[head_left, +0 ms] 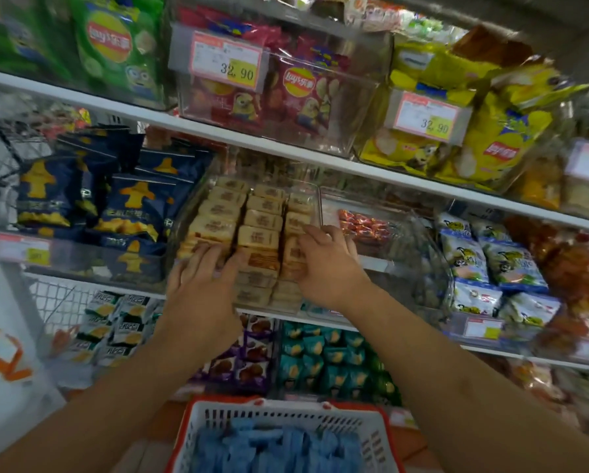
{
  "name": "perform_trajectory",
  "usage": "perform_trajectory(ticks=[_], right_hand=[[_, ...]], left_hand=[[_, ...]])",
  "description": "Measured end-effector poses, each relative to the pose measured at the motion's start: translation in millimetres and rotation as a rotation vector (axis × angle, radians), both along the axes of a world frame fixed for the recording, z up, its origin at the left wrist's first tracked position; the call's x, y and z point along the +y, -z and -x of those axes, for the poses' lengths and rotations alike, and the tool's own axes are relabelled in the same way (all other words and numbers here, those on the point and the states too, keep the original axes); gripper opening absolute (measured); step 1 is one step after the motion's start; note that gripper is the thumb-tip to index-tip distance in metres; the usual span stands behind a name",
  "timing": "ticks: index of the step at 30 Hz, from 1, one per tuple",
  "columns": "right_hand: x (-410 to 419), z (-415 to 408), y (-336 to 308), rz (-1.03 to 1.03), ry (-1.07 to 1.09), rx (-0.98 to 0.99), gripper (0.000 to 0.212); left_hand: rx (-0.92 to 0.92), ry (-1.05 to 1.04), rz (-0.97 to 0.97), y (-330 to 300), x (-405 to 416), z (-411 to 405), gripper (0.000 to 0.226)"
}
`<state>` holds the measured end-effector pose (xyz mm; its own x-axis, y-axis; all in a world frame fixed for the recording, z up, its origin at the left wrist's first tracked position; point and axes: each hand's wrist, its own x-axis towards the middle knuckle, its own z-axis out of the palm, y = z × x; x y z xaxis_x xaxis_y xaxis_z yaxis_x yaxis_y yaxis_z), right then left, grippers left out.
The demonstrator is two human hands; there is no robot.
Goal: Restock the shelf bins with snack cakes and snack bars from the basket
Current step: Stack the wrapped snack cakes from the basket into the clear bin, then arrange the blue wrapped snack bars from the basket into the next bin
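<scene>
Two bare forearms reach up from the bottom corners of the frame toward the middle, and I describe from nearest to farthest. At the bottom centre, closest to me, sits the basket point(371, 438), white mesh with a red rim, holding a heap of blue packets point(279, 448). Both hands are well above it in the frame, so either would have to draw back and down to fetch more stock.

Further in, at mid-frame, both hands work at a clear bin point(315, 196) on the middle shelf. The left hand point(201, 288) has its fingers loosely spread and laid on the front of the left column of cakes point(259, 233); I cannot tell whether it pinches a pack or only presses. The right hand point(327, 261) rests its fingertips on the right column, fingers slightly bent, and again I cannot tell if it holds anything.

The cakes are tan, wrapped slabs in three columns that run away from me, front to back in the bin, with each pack's long side lying left to right. The middle column lies between the hands, about equally near to both. I judge the step to be tidying or pressing the rows.

Beyond, in the upper frame, bins of crisp bags point(300, 90) carry price tags point(226, 64).
</scene>
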<state>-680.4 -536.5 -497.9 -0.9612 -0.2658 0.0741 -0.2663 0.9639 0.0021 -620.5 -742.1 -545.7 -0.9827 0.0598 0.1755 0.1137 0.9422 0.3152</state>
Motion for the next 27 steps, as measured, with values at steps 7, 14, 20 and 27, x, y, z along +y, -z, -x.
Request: perform_trajectory(ticks=[7,14,20,27], right_hand=[[20,-98,16,0.305,-0.063,0.156,0.06],[73,-201,120,0.408,0.146,-0.143,0.045],[108,-233,209,0.421,0.336,-0.455,0.037],[111,-209,294,0.53,0.447,-0.678,0.058]], left_hand=[[0.08,0.128,-0.161,7,2,-56,0.084],[-0.303,0.107,-0.137,96,17,-127,0.07],[-0.492,-0.056,-0.101,173,16,-131,0.066],[-0.657,-0.397,-0.285,266,8,-87,0.079]])
